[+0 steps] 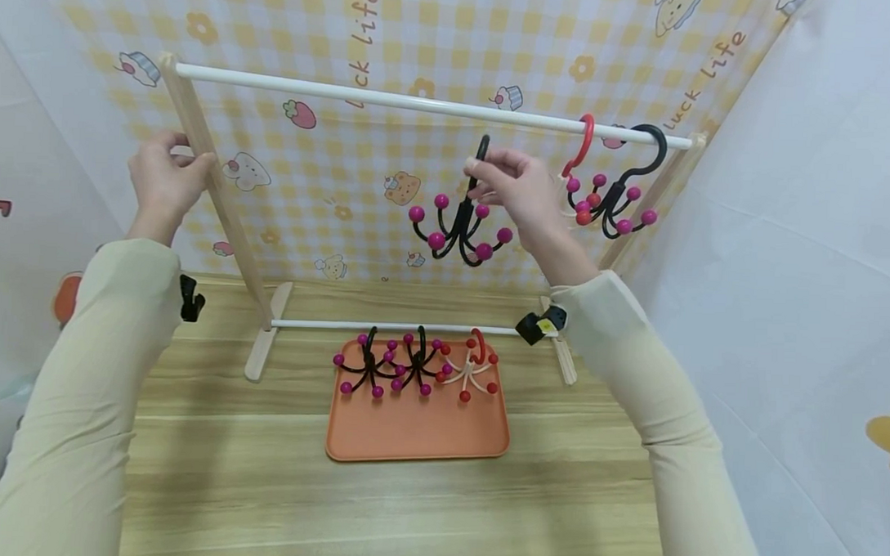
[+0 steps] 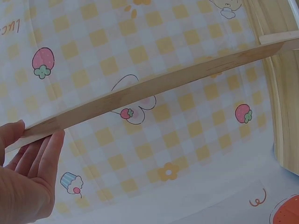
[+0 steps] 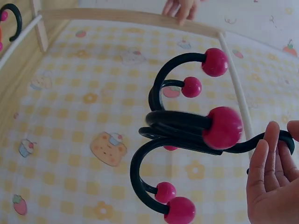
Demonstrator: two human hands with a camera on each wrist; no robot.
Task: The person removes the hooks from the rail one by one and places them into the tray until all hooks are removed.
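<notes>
My right hand (image 1: 525,195) pinches the hook stem of a black claw hanger (image 1: 462,221) between thumb and fingers. The hanger's curved arms end in magenta balls and point down, below the white top rail (image 1: 392,100). In the right wrist view, the black hanger (image 3: 182,143) spreads its arms away from the fingers. With thumb and fingers on opposite sides, my left hand (image 1: 167,178) grips the left wooden post (image 1: 223,205) of the rack. The left wrist view shows this post (image 2: 140,93) running away from the hand (image 2: 30,182).
A red-hooked hanger (image 1: 586,144) and a second black hanger (image 1: 651,158) hang at the rail's right end. On the table (image 1: 378,513), an orange tray (image 1: 417,432) bears two black hangers and a white one with a red hook. A lower white rail (image 1: 311,324) runs behind it.
</notes>
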